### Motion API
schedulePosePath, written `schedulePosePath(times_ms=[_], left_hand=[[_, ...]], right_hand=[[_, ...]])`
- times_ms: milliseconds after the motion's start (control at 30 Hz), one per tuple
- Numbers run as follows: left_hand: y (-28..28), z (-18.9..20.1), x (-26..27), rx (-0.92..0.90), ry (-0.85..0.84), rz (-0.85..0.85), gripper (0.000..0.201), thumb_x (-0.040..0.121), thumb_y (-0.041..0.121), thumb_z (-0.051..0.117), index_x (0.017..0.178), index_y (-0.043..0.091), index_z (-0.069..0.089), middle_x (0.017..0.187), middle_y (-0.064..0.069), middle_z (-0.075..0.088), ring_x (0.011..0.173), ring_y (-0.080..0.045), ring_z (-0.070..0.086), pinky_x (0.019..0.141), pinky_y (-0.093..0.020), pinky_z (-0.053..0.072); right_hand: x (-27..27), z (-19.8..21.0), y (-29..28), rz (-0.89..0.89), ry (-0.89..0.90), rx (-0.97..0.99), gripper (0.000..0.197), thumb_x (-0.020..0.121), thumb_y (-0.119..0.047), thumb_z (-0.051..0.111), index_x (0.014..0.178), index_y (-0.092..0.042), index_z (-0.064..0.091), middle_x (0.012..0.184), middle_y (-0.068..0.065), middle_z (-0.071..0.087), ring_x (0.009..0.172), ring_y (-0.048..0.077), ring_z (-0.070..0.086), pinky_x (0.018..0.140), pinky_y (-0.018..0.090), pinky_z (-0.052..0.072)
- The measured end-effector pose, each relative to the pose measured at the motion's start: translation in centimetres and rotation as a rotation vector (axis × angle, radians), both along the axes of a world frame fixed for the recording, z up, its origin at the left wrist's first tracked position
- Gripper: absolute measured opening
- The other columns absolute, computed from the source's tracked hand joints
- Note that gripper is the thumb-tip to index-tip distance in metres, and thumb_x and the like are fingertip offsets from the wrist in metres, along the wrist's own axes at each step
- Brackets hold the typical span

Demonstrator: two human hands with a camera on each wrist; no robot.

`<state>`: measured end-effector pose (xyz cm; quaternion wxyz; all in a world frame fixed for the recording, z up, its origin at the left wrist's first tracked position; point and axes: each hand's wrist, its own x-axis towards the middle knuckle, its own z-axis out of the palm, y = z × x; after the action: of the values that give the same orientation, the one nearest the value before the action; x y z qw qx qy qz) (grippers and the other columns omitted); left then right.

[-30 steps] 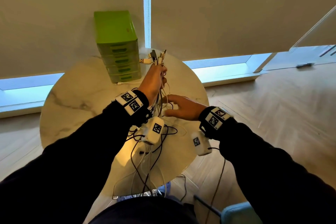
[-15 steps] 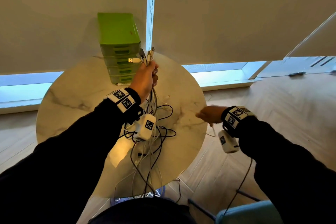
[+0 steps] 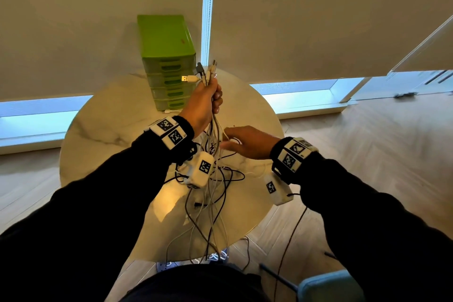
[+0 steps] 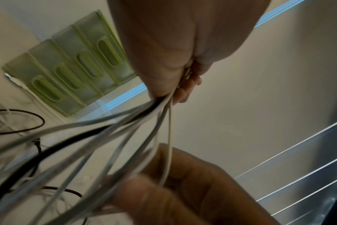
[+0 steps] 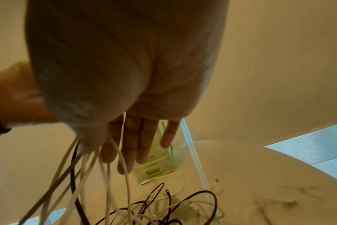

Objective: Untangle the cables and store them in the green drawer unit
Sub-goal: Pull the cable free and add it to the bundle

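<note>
The left hand (image 3: 204, 102) is raised over the round marble table (image 3: 103, 130), fist closed round a bundle of cables (image 3: 213, 130) just below their plugs, which seems meant to keep all the ends together at one height so the strands hang free and can be told apart. Above the fist I count about five plugs, one of them a white USB plug (image 3: 189, 78) pointing toward the green drawer unit (image 3: 166, 66); they crowd each other, so the count is loose. Lower down, nearer me than the drawer unit, the right hand (image 3: 247, 142) reaches in with fingers straight and spread, holding nothing, one pale strand lying across its palm as if being combed out. The rest, black and white, lies in loops on the table and trails over its near edge. The drawer unit stands at the table's far edge against the blind, with four drawers showing, all pushed in; one more white cable (image 5: 171, 181) lies at its foot.
</note>
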<state>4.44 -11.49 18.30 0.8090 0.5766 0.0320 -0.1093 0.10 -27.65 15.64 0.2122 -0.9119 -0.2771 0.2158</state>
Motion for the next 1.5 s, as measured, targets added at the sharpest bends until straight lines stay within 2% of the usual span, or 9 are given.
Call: schedulePosePath(times_ms=[233,333,500,633,767,933,1067,1200,1500], left_hand=[[2.7,-1.9,0.2,0.230,0.040,0.156,0.032,0.109,0.035,0.032,0.087,0.021,0.050,0.076,0.004,0.050,0.065,-0.009,0.041,0.059,-0.023,0.034],[3.4,-1.8,-0.1,0.206,0.061,0.163,0.031,0.109,0.036,0.032,0.087,0.022,0.047,0.074,0.005,0.047,0.061,-0.006,0.040,0.056,-0.019,0.033],[3.4,-0.9,-0.3,0.014,0.060,0.113,0.034,0.110,0.031,0.032,0.082,0.019,0.044,0.062,0.006,0.039,0.048,-0.005,0.033,0.050,-0.021,0.026],[1.9,0.0,-0.8,-0.073,0.058,0.001,0.035,0.110,0.030,0.032,0.080,0.018,0.043,0.054,0.009,0.035,0.050,-0.007,0.031,0.050,-0.021,0.023],[-0.2,1.9,-1.6,-0.154,0.044,-0.144,0.034,0.110,0.027,0.033,0.080,0.015,0.042,0.053,0.008,0.032,0.050,-0.008,0.031,0.050,-0.021,0.024],[-0.6,3.7,-2.4,-0.125,-0.029,-0.286,0.032,0.110,0.030,0.033,0.084,0.015,0.044,0.059,0.007,0.034,0.057,-0.010,0.034,0.057,-0.024,0.029],[-0.5,4.3,-2.4,-0.073,-0.038,-0.309,0.034,0.110,0.035,0.030,0.085,0.015,0.042,0.062,0.002,0.037,0.061,-0.015,0.048,0.073,-0.036,0.054],[-2.0,4.9,-1.9,-0.081,-0.022,-0.350,0.032,0.109,0.038,0.031,0.090,0.015,0.045,0.062,0.002,0.041,0.064,-0.018,0.054,0.096,-0.061,0.052],[-7.1,8.4,0.2,-0.202,-0.061,-0.302,0.036,0.108,0.039,0.036,0.082,0.017,0.045,0.060,0.005,0.036,0.055,-0.010,0.043,0.087,-0.050,0.058]], right_hand=[[0.8,0.6,-3.1,-0.348,-0.080,0.197,0.042,0.107,-0.041,0.033,0.087,-0.015,0.059,0.067,0.001,0.069,0.070,0.014,0.068,0.075,0.028,0.049],[1.6,0.3,-4.8,-0.445,-0.046,0.015,0.045,0.107,-0.041,0.031,0.090,-0.013,0.061,0.064,0.003,0.070,0.069,0.016,0.069,0.074,0.030,0.047],[2.0,-1.5,-6.8,-0.289,0.233,-0.804,0.067,0.090,-0.055,0.062,0.139,-0.012,0.051,0.140,0.009,0.056,0.132,0.025,0.048,0.108,0.035,0.040],[2.0,0.1,-4.1,-0.258,0.012,-0.318,0.145,0.050,-0.078,0.079,0.158,-0.022,0.000,0.166,0.003,0.004,0.151,0.025,0.010,0.121,0.051,0.018],[1.1,2.7,1.2,-0.133,0.134,0.014,0.115,0.063,-0.052,0.088,0.153,-0.020,0.024,0.156,0.001,0.031,0.136,0.017,0.033,0.117,0.036,0.024],[-0.3,0.3,1.8,-0.186,0.547,0.292,0.018,0.087,-0.035,0.074,0.095,-0.019,0.076,0.105,0.000,0.075,0.105,0.018,0.067,0.107,0.044,0.044],[-1.6,0.3,-2.2,-0.328,0.749,0.349,0.040,0.100,-0.025,0.054,0.066,-0.006,0.062,0.083,0.024,0.069,0.104,0.037,0.068,0.101,0.041,0.047],[-2.0,1.4,-7.0,-0.454,0.599,0.223,0.048,0.098,-0.031,0.059,0.055,-0.009,0.051,0.051,0.011,0.051,0.063,0.025,0.067,0.096,0.043,0.054],[-5.2,2.5,-18.2,-0.851,0.021,-0.199,0.047,0.097,-0.044,0.055,0.064,-0.010,0.054,0.062,0.010,0.057,0.066,0.028,0.057,0.067,0.035,0.040]])
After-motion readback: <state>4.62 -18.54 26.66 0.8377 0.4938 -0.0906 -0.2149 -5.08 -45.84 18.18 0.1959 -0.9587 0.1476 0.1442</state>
